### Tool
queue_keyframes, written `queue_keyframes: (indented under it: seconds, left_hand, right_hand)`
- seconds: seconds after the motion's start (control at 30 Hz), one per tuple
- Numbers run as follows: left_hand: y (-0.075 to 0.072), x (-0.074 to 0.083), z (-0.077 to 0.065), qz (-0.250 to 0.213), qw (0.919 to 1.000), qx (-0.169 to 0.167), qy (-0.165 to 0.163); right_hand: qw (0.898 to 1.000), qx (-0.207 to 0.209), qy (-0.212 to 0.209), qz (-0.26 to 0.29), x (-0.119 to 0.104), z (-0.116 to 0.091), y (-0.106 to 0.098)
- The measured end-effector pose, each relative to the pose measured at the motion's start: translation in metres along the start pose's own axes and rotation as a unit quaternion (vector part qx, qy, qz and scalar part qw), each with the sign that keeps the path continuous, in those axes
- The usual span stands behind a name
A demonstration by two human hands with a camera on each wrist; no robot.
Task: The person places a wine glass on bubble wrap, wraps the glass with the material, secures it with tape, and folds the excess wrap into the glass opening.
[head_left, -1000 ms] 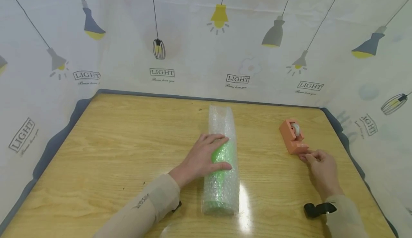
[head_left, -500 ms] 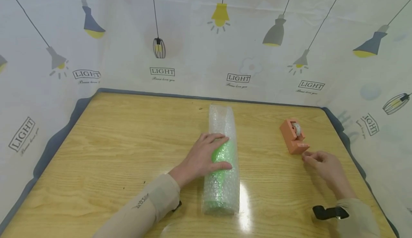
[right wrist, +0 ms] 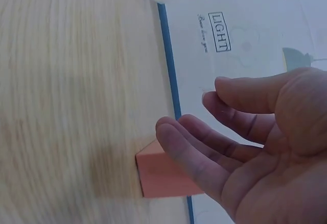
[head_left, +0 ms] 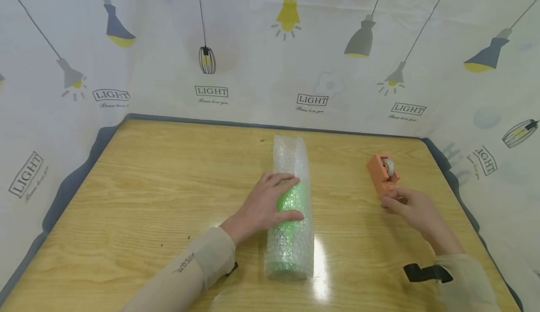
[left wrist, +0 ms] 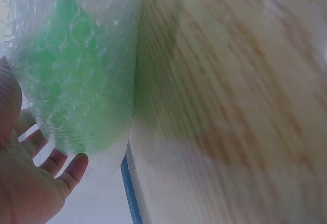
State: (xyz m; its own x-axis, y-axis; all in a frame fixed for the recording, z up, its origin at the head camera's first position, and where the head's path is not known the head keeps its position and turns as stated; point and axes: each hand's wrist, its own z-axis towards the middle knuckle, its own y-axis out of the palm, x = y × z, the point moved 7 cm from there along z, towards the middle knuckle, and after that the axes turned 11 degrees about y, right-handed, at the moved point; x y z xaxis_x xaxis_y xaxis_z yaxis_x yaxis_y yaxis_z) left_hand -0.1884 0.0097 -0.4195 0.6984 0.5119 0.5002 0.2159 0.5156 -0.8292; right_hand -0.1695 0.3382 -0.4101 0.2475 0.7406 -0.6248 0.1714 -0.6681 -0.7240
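A green object (left wrist: 69,81), narrowing at one end, lies inside a roll of clear bubble wrap (head_left: 288,251) on the table. My left hand (head_left: 265,205) rests across the roll from the left, fingers spread and gently bent over its top, thumb on the near part. At the right stands an orange tape dispenser (head_left: 376,174) with a roll of tape (head_left: 389,166) in it. My right hand (head_left: 415,210) is at its near end. Thumb and index finger meet there on a barely visible strip of clear tape (right wrist: 206,89); the other fingers are loosely bent.
The wood-grain table (head_left: 168,171) has a raised dark blue border line at the back. A pale curtain (head_left: 253,40) printed with lamps encloses the back and sides. Black straps, such as the right one (head_left: 428,273), sit at the wrists.
My right hand drew slightly away from the dispenser's near end to the right, then moved back left and up over it. My left hand and the bubble-wrap roll stay in place.
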Motion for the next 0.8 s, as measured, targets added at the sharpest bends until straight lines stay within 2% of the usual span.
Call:
queue_keyframes:
  seconds: [0.17, 0.43, 0.8]
  left_hand:
    - [-0.001, -0.001, 0.000, -0.003, 1.0000, 0.004, 0.002]
    - [-0.001, -0.001, -0.001, -0.004, 1.0000, 0.005, -0.001]
    - [0.000, -0.001, -0.001, -0.006, 1.0000, 0.005, -0.002]
  right_hand:
    - [0.999, -0.024, -0.031, 0.015, -0.020, -0.002, 0.004]
    - [0.993, -0.088, -0.072, 0.037, -0.050, -0.003, 0.015]
    - [0.984, -0.134, -0.114, 0.031, -0.085, -0.007, 0.029]
